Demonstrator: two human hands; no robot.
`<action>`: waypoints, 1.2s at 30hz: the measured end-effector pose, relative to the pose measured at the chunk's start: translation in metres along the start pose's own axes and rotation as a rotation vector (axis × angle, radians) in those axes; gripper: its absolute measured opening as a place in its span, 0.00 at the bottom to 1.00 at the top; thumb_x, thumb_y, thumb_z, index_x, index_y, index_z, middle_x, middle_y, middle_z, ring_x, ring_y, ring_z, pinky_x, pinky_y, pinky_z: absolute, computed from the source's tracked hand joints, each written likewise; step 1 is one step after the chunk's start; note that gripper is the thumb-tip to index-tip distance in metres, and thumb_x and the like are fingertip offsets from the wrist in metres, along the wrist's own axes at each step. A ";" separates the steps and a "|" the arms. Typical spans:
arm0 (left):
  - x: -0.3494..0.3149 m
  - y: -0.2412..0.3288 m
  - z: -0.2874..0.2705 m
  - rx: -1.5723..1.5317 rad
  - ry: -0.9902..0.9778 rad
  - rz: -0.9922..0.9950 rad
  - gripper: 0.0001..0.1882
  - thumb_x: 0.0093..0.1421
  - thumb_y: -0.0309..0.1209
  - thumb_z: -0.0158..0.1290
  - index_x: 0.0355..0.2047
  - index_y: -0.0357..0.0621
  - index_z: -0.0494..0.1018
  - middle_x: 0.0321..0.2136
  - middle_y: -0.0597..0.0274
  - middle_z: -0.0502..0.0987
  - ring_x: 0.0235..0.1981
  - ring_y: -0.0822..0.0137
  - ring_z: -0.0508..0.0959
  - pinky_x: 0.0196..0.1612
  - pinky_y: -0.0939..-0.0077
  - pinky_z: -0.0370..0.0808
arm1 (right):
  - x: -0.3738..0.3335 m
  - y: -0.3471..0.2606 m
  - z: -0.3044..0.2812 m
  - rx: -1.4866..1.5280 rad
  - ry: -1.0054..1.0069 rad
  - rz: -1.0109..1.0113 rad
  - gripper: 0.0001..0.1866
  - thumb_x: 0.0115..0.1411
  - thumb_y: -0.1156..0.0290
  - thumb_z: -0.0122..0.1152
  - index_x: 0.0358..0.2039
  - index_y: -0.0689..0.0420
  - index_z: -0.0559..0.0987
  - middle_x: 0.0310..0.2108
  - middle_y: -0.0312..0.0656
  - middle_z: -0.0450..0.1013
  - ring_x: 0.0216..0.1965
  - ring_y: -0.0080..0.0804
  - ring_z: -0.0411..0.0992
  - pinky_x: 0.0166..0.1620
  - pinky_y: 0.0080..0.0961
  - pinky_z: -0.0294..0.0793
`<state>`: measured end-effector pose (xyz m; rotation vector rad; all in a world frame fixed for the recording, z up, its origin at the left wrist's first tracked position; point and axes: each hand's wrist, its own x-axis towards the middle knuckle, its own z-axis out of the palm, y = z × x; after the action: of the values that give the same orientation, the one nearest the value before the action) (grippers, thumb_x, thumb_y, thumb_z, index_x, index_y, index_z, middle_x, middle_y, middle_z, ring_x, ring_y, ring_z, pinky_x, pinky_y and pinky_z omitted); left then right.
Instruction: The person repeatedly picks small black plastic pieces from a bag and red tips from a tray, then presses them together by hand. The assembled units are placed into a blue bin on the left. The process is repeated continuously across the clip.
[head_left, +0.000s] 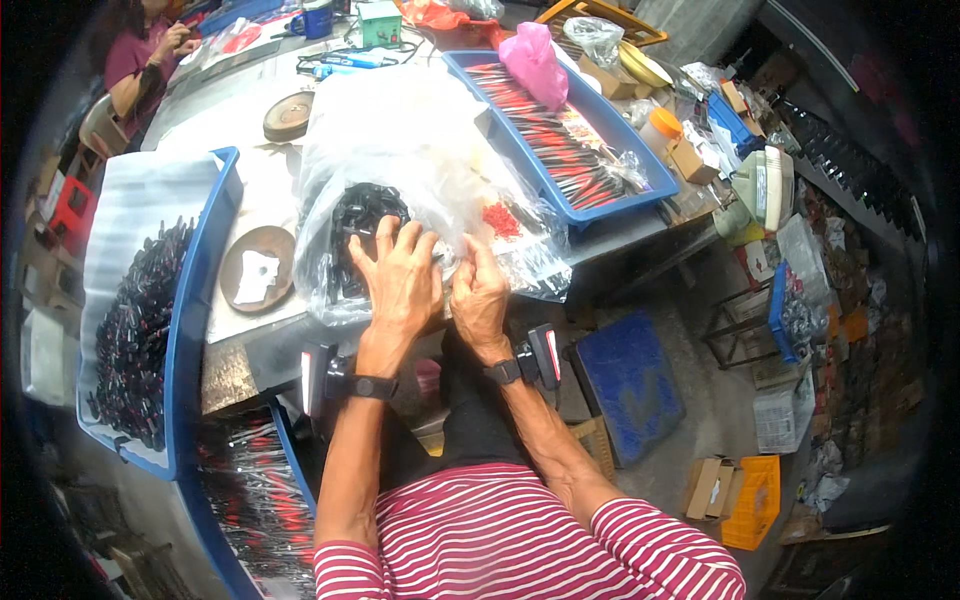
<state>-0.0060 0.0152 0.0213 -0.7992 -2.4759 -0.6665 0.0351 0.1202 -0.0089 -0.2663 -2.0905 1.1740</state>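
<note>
My left hand (pixel 400 285) is spread over a pile of small black parts (pixel 360 212), fingertips at the pile's near right edge. These parts lie in a clear plastic bag (pixel 325 295) on the table. Close beside it, my right hand (pixel 481 300) is closed, thumb and forefinger pinched together. Whatever it grips is hidden or too small to name. Small red pieces (pixel 501 220) lie just beyond the right hand, on or under the clear plastic.
A blue tray (pixel 195 320) of black parts stands left; another blue tray (pixel 590 213) holds slender red-and-black pieces and a pink bag (pixel 537 65). A brown dish (pixel 236 290) carries a white piece. A blue stool-like item (pixel 630 390) is below right. Another person (pixel 140 65) sits far left.
</note>
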 end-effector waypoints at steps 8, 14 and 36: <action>0.024 0.006 -0.001 -0.095 -0.019 -0.031 0.25 0.49 0.39 0.56 0.46 0.40 0.69 0.47 0.54 0.69 0.53 0.52 0.61 0.53 0.52 0.54 | 0.003 -0.005 -0.008 -0.083 -0.009 -0.201 0.16 0.55 0.83 0.47 0.45 0.69 0.71 0.39 0.60 0.70 0.41 0.58 0.69 0.43 0.40 0.69; 0.040 0.004 0.014 -0.102 -0.090 -0.025 0.26 0.54 0.40 0.54 0.51 0.40 0.66 0.47 0.51 0.69 0.53 0.52 0.62 0.54 0.53 0.55 | -0.004 -0.017 -0.025 -0.008 -0.089 -0.227 0.19 0.55 0.85 0.48 0.49 0.71 0.68 0.41 0.59 0.69 0.42 0.55 0.70 0.43 0.38 0.70; 0.117 -0.141 -0.022 -0.431 0.210 -0.505 0.42 0.49 0.40 0.57 0.61 0.39 0.52 0.53 0.36 0.62 0.56 0.44 0.60 0.57 0.49 0.56 | -0.010 -0.016 -0.023 -0.173 -0.221 -0.268 0.21 0.51 0.82 0.52 0.48 0.64 0.70 0.38 0.54 0.69 0.34 0.53 0.71 0.37 0.39 0.71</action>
<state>-0.1746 -0.0491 0.0596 -0.2057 -2.3739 -1.4174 0.0603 0.1211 0.0068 0.0689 -2.3384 0.8977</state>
